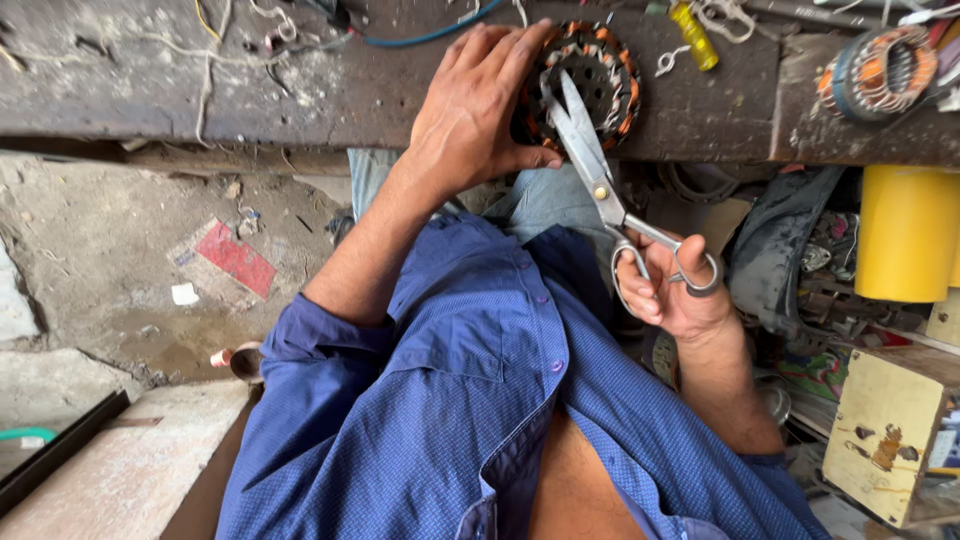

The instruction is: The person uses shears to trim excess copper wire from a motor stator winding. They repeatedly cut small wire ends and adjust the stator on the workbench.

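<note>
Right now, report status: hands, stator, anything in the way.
Left hand pressed on wound stator at bench edge. Right hand holds scissors, blades slightly open over the windings. Nothing between them.

We see a worn, grimy wooden bench [300, 95] carrying a wound motor stator [590, 80], a second stator [880, 72], a yellow-handled screwdriver [694, 36], loose wires [215, 50] and a blue cable [430, 35].

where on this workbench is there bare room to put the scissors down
Bare wood lies on the bench left of the left hand, below the loose wires. Crowded: around the stator and the second winding at right.
</note>
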